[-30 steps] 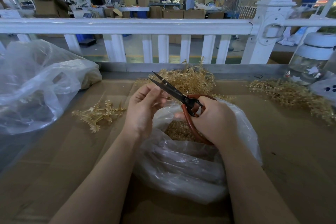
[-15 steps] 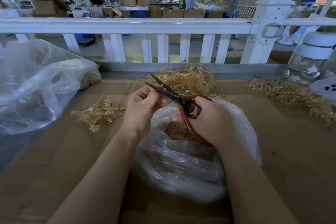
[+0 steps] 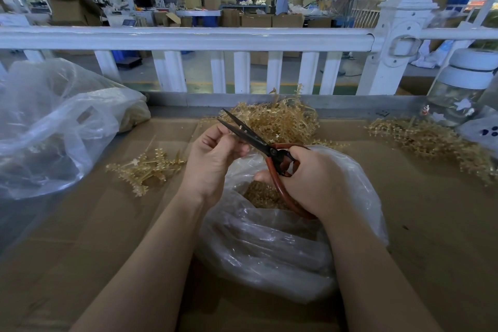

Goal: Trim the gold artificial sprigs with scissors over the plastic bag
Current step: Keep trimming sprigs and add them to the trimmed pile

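Red-handled scissors point(image 3: 250, 135) with dark blades point up and left, the blades slightly apart. My right hand point(image 3: 315, 183) grips their handles over the open clear plastic bag point(image 3: 269, 245). Gold trimmings point(image 3: 258, 194) lie inside the bag. My left hand point(image 3: 213, 159) is curled right beside the blades and pinches a small gold sprig piece, mostly hidden by its fingers. A heap of gold sprigs point(image 3: 280, 121) lies just behind the hands. A few gold sprigs point(image 3: 145, 167) lie to the left on the cardboard.
A large clear bag point(image 3: 54, 127) fills the left side of the cardboard-covered table. More gold sprigs point(image 3: 431, 143) spread at the right, near a glass jar point(image 3: 463, 89) with a white lid. A white fence rail point(image 3: 188, 38) runs behind the table.
The scissor blades have opened a little wider and shifted slightly left. Both hands stay in place over the bag.
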The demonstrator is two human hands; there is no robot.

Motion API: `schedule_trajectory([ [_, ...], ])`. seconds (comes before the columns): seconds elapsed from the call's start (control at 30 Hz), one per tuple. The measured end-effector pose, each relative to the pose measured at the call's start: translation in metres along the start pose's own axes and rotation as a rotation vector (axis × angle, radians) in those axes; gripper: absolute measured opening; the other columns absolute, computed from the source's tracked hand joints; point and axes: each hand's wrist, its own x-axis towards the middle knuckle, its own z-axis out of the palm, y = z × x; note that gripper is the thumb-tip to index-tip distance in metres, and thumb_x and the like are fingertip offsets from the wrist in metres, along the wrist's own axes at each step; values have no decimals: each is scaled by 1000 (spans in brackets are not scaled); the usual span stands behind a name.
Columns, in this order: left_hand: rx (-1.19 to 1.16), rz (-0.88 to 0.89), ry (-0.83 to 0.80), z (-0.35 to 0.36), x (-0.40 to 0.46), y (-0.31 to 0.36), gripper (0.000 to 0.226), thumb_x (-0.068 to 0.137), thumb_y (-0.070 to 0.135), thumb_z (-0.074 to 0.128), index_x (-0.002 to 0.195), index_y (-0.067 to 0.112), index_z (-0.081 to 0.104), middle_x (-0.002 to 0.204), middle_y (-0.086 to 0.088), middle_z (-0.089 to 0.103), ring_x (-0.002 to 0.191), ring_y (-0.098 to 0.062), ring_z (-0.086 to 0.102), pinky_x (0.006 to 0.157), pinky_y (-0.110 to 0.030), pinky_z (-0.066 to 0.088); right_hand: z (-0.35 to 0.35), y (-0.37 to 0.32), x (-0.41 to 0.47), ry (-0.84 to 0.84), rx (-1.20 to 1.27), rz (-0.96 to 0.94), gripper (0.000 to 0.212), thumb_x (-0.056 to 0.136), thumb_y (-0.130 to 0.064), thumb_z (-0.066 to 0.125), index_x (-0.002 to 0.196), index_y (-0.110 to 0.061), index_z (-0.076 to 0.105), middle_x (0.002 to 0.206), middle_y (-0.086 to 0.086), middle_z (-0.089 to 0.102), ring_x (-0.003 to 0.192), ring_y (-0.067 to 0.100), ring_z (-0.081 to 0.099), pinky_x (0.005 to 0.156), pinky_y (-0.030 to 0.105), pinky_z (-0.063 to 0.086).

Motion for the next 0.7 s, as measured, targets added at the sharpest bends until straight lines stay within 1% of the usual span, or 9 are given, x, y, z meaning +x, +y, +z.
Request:
schedule_trajectory([
  [0.07, -6, 3, -4, 0, 0, 0, 24, 93, -10, 48, 86, 7, 65, 71, -3, 66, 65, -12, 56, 70, -23, 50, 0, 0, 0, 8, 18, -4, 76, 54, -99, 47, 91, -35, 65, 76, -19, 66, 73, -2, 60, 63, 20, 49],
  [0.2, 1, 5, -4, 1, 0, 0, 24, 93, -10, 48, 86, 7, 63, 71, -1, 66, 65, -11, 56, 69, -22, 50, -1, 1, -1, 36, 8, -29, 63, 54, -100, 46, 75, -41, 54, 68, -21, 61, 66, -5, 56, 55, 15, 41],
  [0.3, 3, -3, 10, 2, 0, 1, 24, 94, -9, 48, 85, 7, 62, 70, 0, 66, 65, -11, 55, 69, -22, 50, 1, 1, 0, 61, 20, -43, 66, 52, -103, 42, 72, -41, 53, 65, -21, 60, 64, -6, 55, 54, 14, 40],
  [0.4, 20, -3, 45, 2, 0, 2, 20, 94, -9, 49, 86, 4, 61, 69, -1, 65, 64, -12, 55, 69, -22, 50, 2, 1, 0, 77, 13, -46, 80, 50, -106, 35, 78, -36, 60, 66, -20, 62, 64, -4, 57, 56, 14, 43],
  [0.47, 67, 20, 70, 2, 0, 2, 11, 94, -8, 51, 91, -5, 61, 68, -4, 63, 63, -11, 55, 67, -22, 50, 2, 2, 1, 54, 2, -36, 86, 49, -106, 33, 88, -35, 63, 71, -21, 63, 68, -4, 58, 58, 16, 45],
  [0.53, 128, 56, 89, 3, -1, 1, 9, 95, -8, 52, 96, -13, 60, 68, -9, 59, 61, -9, 56, 66, -21, 50, 1, 2, 2, 37, -23, -36, 83, 50, -106, 32, 90, -39, 60, 72, -25, 60, 67, -8, 54, 56, 14, 38],
  [0.57, 153, 72, 95, 3, -2, 1, 10, 95, -9, 52, 96, -14, 60, 67, -9, 59, 60, -9, 57, 66, -21, 50, 1, 2, 2, 31, -41, -40, 79, 51, -106, 32, 90, -42, 56, 71, -28, 57, 67, -10, 51, 55, 13, 35],
  [0.63, 193, 93, 106, 3, -2, 2, 11, 93, -12, 51, 94, -9, 62, 64, -3, 62, 60, -9, 58, 65, -21, 51, 1, 1, 3, 17, -51, -44, 78, 51, -107, 31, 90, -44, 53, 72, -30, 53, 67, -11, 48, 54, 12, 32],
  [0.7, 225, 108, 125, 2, -3, 3, 15, 89, -15, 52, 93, -6, 63, 64, -8, 61, 60, -13, 58, 65, -23, 52, 2, 2, 3, 14, -36, -33, 78, 49, -107, 34, 88, -42, 55, 72, -29, 55, 65, -9, 50, 53, 13, 33],
])
